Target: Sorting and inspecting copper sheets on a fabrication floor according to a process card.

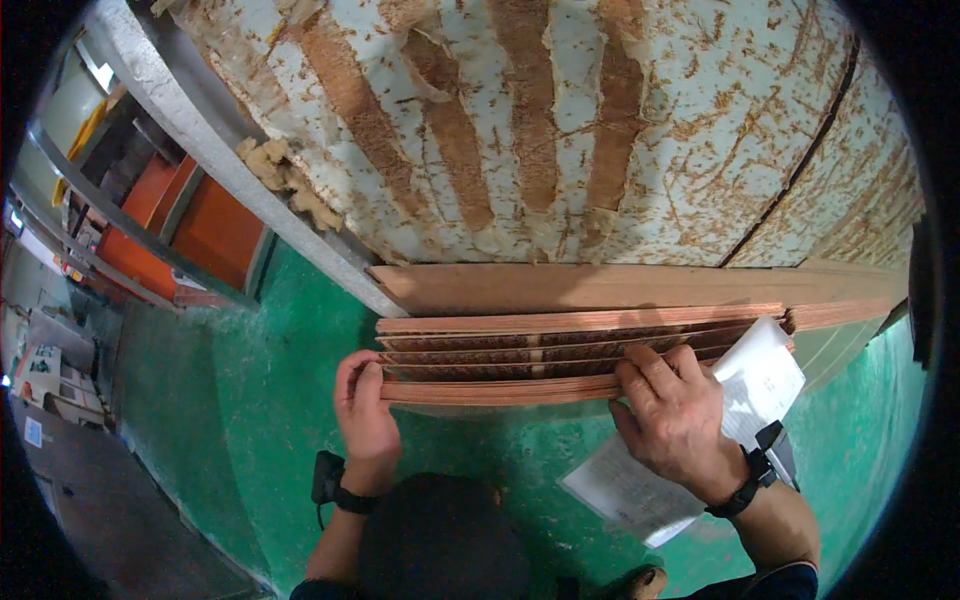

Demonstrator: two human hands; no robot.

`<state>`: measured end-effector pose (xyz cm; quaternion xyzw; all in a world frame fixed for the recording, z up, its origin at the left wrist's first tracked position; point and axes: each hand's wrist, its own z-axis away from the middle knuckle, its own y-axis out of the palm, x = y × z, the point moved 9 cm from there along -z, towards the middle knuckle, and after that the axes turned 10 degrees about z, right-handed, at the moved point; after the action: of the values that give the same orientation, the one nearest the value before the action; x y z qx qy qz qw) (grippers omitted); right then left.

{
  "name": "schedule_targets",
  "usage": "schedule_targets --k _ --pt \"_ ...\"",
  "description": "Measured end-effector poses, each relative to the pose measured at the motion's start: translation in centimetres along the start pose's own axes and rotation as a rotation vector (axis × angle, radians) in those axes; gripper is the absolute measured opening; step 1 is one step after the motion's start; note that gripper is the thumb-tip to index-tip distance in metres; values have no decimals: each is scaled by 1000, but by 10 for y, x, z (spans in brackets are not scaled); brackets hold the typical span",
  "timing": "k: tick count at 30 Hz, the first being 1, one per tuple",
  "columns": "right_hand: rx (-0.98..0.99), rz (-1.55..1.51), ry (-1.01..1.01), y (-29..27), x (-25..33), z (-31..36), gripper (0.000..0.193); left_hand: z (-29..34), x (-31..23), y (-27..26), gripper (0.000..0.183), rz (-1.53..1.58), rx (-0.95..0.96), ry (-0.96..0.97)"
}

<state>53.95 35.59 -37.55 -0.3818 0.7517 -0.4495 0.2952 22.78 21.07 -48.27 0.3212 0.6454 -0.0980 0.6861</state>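
A row of thin reddish-brown boards [500, 389] stands on edge, with narrow gaps fanned between some of them. At the left end of the nearest bundle my left hand [368, 415] is closed, thumb and fingers pinching its corner. My right hand [675, 420] grips the same bundle's top edge farther right, fingertips curled over into the gap and thumb on the near side. White printed paper [765, 375] shows behind the right hand and again below it. Whether the right hand also holds the paper, I cannot tell. Both wrists carry black straps with small devices.
Behind the boards rises a large pale panel [720, 130] with torn brown strips, above a brown board [480, 288]. A grey metal post [200, 110] stands at the left, near an orange rack [215, 225]. The floor [230, 400] is green.
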Motion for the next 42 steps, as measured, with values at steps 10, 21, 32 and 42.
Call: schedule_targets --k 10,21,32,42 --pt "-1 -9 8 2 -1 4 41 3 0 3 13 -11 13 -21" --pt "-12 -19 -14 3 1 8 37 -8 -10 3 13 -178 81 -77" --pt "-51 2 -11 4 -2 12 35 -10 -43 43 8 -539 452 96" --pt "-34 15 -12 5 -2 13 30 -27 -55 74 6 -806 795 130"
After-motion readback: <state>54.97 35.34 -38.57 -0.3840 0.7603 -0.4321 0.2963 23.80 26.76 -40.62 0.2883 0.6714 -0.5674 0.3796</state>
